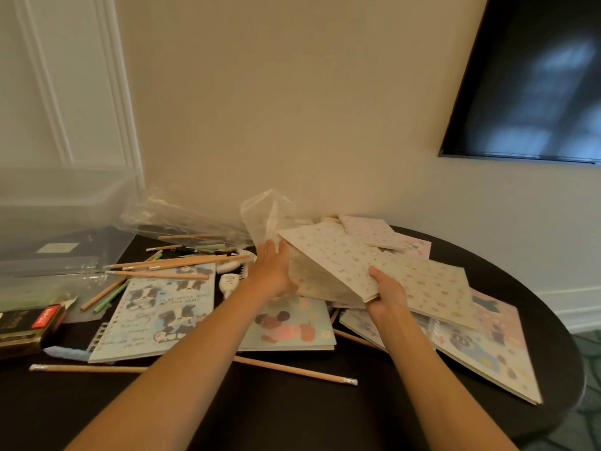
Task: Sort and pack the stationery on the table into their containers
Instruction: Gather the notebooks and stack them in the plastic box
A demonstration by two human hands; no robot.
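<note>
plastic bag [260, 213] blurs at the left hand [273, 271], grasp unclear, while the right hand [388, 292] grips the dotted notebook [328, 255].

I watched the right hand [387, 294] grip the dotted notebook [331, 255] by its near corner. Left of the notebook, the left hand [273, 271] touched the clear bag [260, 209], with pencils [169, 263] scattered farther left.

Smooth matt black on the table [292, 418]; plain unpainted wood with small bright metal ferrules on the pencils [292, 370]. Thin, crinkled, glossy clear plastic for the bag [260, 213], stiffer translucent plastic for the storage box [48, 229], white smooth plastic on the correction tape [228, 282]. Matt printed paper on the patterned pad [331, 258], printed card with a slight sheen on the notebook [156, 314], glossy black on the wall screen [536, 76].
</note>
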